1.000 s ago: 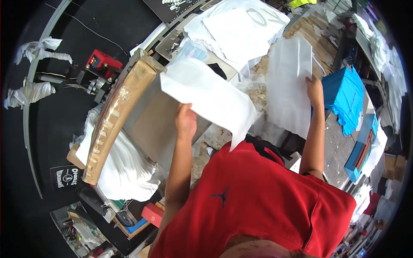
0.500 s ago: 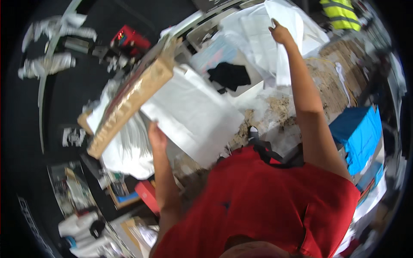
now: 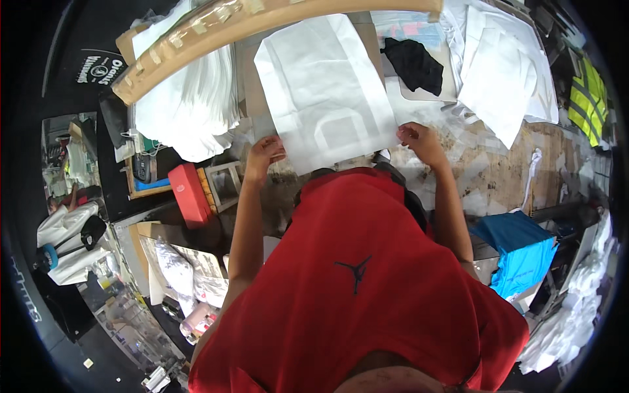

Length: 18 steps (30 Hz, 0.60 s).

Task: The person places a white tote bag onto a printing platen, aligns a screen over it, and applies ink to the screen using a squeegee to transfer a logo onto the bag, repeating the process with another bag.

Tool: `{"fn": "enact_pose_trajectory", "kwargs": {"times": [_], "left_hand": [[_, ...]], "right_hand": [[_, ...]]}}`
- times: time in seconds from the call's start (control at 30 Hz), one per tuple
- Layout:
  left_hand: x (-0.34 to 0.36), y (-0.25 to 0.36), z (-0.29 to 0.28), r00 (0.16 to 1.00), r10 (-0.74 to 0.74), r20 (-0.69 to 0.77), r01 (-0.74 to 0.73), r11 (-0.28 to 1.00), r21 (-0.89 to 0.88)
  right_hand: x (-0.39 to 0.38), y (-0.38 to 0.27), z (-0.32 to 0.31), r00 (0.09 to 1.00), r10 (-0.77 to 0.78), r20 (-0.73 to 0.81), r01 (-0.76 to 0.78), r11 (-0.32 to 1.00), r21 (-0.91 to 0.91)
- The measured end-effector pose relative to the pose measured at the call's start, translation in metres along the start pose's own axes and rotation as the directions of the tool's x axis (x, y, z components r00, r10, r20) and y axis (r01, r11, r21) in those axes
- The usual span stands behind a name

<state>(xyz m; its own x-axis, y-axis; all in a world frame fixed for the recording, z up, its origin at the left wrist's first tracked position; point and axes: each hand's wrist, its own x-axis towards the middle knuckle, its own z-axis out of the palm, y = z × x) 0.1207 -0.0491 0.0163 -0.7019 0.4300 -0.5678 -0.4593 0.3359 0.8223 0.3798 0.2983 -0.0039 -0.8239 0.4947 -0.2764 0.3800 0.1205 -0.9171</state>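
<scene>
A flat white fabric bag [image 3: 321, 78] lies in front of me, and a U-shaped handle shows through it near its closest edge. At its near left corner, my left hand [image 3: 264, 157] pinches the side edge between thumb and fingers. My right hand [image 3: 422, 143] is at the near right corner, its fingers curled in and the tips closed at the bag's edge. The bag's far end reaches toward a long taped cardboard strip [image 3: 216, 23].
Left of the bag stands a thick stack of white bags [image 3: 190, 108]. Far right are a black cloth [image 3: 414, 65] and a loose white pile [image 3: 501, 75]. A red box [image 3: 190, 195] sits left, and a blue cloth-covered box [image 3: 521, 252] right. A yellow vest [image 3: 588, 101] hangs beyond.
My right hand has come from the white pile at the far right down to the bag's near right corner. The bag now lies straight in front of me. The view has turned.
</scene>
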Motion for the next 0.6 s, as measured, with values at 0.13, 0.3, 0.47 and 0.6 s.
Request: {"fn": "enact_pose_trajectory", "kwargs": {"times": [0.13, 0.3, 0.47, 0.6], "left_hand": [[0.001, -0.01, 0.004, 0.989, 0.132, 0.062, -0.134, 0.991, 0.03], [0.066, 0.01, -0.021, 0.931, 0.357, -0.07, -0.361, 0.931, -0.056], [0.064, 0.058, -0.02, 0.963, 0.251, 0.097, -0.217, 0.936, -0.276], [0.034, 0.064, -0.016, 0.846, 0.353, 0.401, 0.01, 0.74, -0.672]], "right_hand": [[0.001, -0.007, 0.022, 0.995, 0.06, -0.079, -0.078, 0.968, -0.239], [0.027, -0.055, 0.04, 0.99, -0.103, -0.098, 0.064, 0.939, -0.339], [0.037, -0.081, 0.057, 0.991, 0.136, -0.011, -0.135, 0.99, 0.038], [0.033, -0.076, 0.072, 0.964, 0.264, -0.016, -0.232, 0.876, 0.422]]}}
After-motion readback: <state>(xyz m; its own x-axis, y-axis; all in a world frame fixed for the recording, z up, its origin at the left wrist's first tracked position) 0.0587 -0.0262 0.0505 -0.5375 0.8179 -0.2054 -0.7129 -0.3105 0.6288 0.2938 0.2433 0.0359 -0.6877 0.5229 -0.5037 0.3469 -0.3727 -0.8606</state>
